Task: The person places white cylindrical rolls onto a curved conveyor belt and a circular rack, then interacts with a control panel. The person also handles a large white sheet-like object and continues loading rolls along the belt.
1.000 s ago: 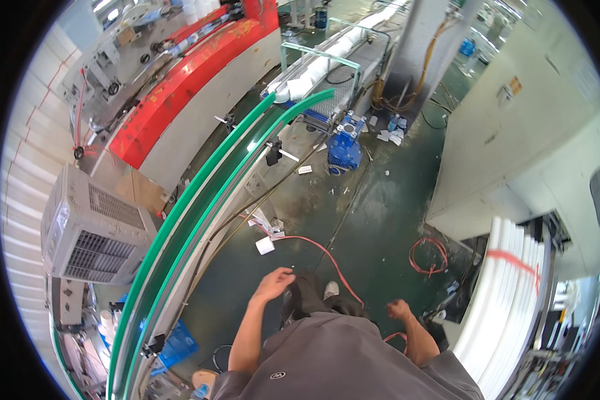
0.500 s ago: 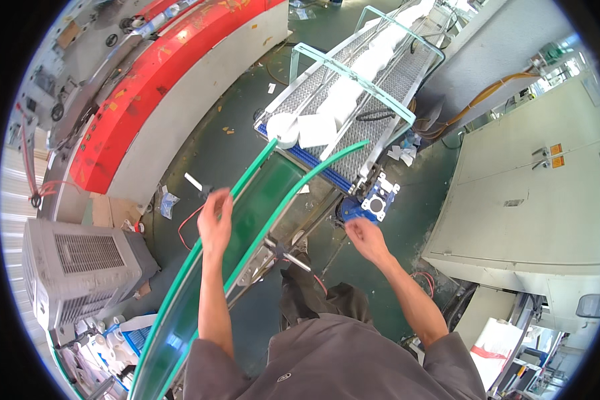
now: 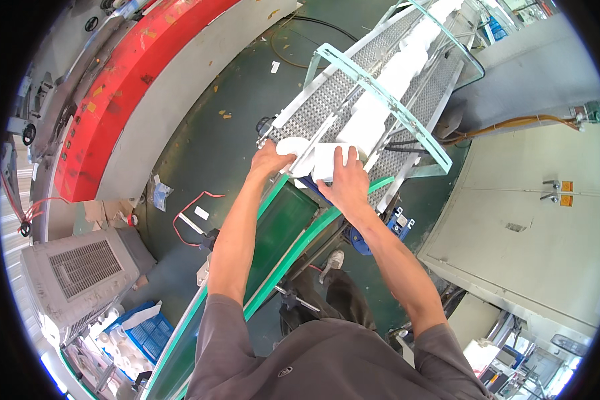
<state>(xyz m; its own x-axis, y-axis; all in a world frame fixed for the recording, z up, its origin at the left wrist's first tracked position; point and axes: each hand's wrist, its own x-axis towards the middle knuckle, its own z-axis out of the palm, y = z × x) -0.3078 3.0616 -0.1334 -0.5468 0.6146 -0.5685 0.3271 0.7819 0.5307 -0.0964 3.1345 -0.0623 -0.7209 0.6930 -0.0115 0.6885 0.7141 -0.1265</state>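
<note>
Both my arms reach forward to the near end of a metal mesh conveyor (image 3: 303,103). My left hand (image 3: 271,161) curls round the left side of a white paper roll (image 3: 295,146), its fingertips against the roll. A second white roll (image 3: 325,157) lies just right of it, under my right hand (image 3: 348,181). That hand's fingers lie over the top and its thumb is at the near side. Behind them a row of white rolls (image 3: 367,123) runs up the conveyor between metal guide rails. Below my hands begins a green belt chute (image 3: 280,227) with green side rails.
A pale green frame (image 3: 387,100) arches over the conveyor. A long red-and-white machine (image 3: 120,100) stands at left, above a grey air cooler (image 3: 83,270). Pale cabinets (image 3: 513,220) stand at right. A blue crate (image 3: 147,333) sits lower left; a red hose (image 3: 177,223) lies on the floor.
Both hands have moved forward from beside the green chute onto the white rolls at the conveyor's end. The view has shifted, and my body has come closer to the conveyor.
</note>
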